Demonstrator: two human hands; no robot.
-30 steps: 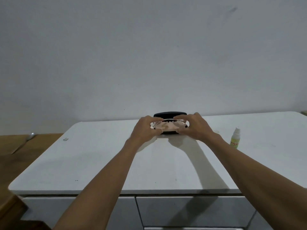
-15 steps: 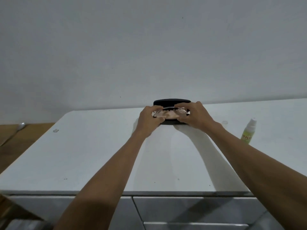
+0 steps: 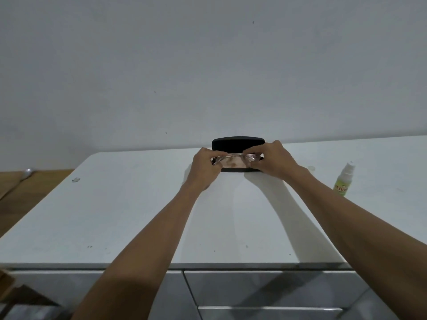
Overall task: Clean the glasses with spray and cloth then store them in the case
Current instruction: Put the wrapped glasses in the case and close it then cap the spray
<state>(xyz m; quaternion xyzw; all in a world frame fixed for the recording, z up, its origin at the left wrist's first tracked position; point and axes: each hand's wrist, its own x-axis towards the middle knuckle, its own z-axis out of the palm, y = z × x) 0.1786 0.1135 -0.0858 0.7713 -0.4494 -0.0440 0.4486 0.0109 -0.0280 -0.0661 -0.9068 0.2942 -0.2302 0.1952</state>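
Leftmost, spoon: a metal spoon (image 3: 27, 173) lay on the brown wooden surface (image 3: 30, 192) beside the white table (image 3: 115, 215), well apart from both hands.
Small object: a tiny pale item (image 3: 75, 180) sat near the table's left edge; what it was could not be told.
Left arm: the bare forearm ran from the lower left up and rightward over the tabletop, wrist nearly straight.
Left hand: the left hand (image 3: 204, 168) was curled with its back toward the camera, its fingers (image 3: 213, 154) pinched together on the left end of the glasses.
Glasses: the clear-framed glasses (image 3: 233, 158) were held level between the two hands, directly over the open case; whether they touched its lining could not be told.
Case: the black case (image 3: 238, 143) stood open at the far edge of the table, its lid upright against the wall and its pinkish interior showing under the lenses.
Right hand: the right hand (image 3: 275, 161) mirrored the left, knuckles up, fingers (image 3: 254, 150) bent and closed on the right end of the frame.
Right arm: the forearm stretched from the lower right corner diagonally up and leftward, casting a pale shadow on the table beneath it.
Cap: a small clear cap (image 3: 312, 167) lay just beyond the right wrist.
Spray bottle: the spray bottle (image 3: 343, 181), with a yellow-green label, stood upright to the right of the right arm, apart from it.
Drawers: grey drawer fronts (image 3: 254, 289) showed below the table's near edge.
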